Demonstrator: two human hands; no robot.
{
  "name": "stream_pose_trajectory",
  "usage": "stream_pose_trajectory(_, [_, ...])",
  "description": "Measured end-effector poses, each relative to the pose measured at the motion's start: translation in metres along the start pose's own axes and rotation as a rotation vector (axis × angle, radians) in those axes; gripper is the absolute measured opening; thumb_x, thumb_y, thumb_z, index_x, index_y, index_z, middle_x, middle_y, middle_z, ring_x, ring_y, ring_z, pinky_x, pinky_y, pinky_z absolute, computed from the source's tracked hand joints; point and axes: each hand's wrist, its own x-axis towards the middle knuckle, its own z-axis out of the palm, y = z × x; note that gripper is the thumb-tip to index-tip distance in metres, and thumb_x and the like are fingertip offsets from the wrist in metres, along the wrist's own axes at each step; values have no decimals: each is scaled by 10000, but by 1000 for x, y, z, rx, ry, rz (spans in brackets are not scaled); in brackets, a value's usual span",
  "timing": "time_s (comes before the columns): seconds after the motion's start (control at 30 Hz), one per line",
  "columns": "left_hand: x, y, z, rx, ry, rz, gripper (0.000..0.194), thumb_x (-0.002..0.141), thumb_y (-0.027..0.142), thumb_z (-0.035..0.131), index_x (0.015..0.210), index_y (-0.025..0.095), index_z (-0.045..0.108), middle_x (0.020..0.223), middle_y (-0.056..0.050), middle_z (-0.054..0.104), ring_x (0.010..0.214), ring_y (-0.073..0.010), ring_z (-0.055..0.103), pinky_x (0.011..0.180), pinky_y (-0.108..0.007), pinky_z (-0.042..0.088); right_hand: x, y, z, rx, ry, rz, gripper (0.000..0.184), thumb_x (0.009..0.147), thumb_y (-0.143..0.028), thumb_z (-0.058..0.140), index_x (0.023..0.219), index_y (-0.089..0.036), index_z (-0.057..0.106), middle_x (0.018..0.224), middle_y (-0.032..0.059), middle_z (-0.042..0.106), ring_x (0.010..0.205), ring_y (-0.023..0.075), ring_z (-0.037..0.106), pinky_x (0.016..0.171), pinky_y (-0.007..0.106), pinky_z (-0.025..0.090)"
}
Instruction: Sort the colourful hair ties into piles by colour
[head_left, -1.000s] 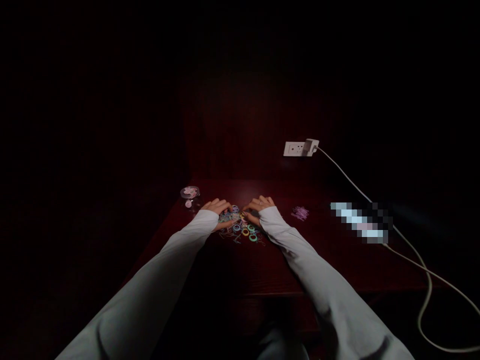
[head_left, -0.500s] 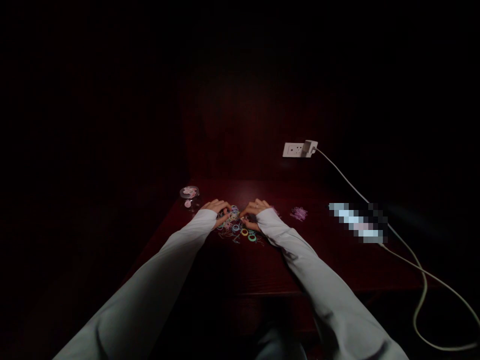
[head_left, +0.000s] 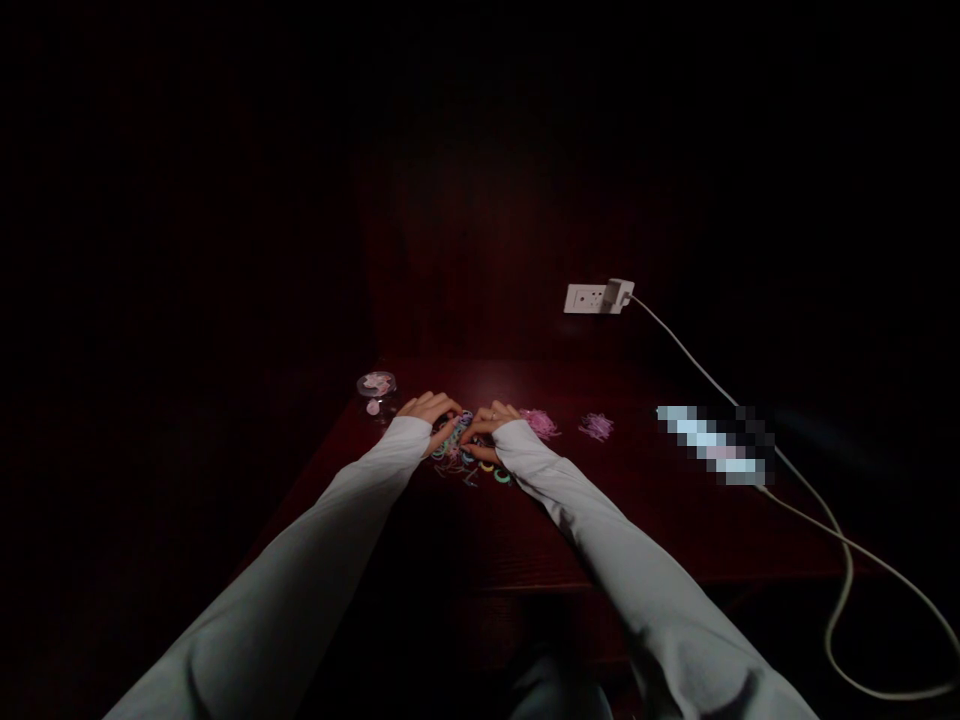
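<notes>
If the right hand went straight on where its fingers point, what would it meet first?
Most likely the mixed coloured bands, with the left hand beyond them. The right hand points inward over the pile; its fingers may be touching bands, but depth is unclear.

White outlet plate [head_left: 582, 299] on dark wall [head_left: 480, 260], charger [head_left: 619, 293] plugged into right end. Pale cable [head_left: 688, 354] runs from charger toward pixelated object [head_left: 701, 439] on dark-red table [head_left: 637, 520].
</notes>
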Motion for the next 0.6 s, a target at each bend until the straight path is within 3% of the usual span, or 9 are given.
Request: stream_pose_trajectory(0.6, [1, 2, -3, 13, -71, -35, 188, 946, 261, 552, 1063, 261, 700, 1071, -34, 710, 1031, -237, 581, 916, -358, 420, 1, 3, 2, -11, -19, -1, 204, 932, -446, 695, 873, -277, 791, 954, 33, 724, 918, 213, 515, 846, 361, 350])
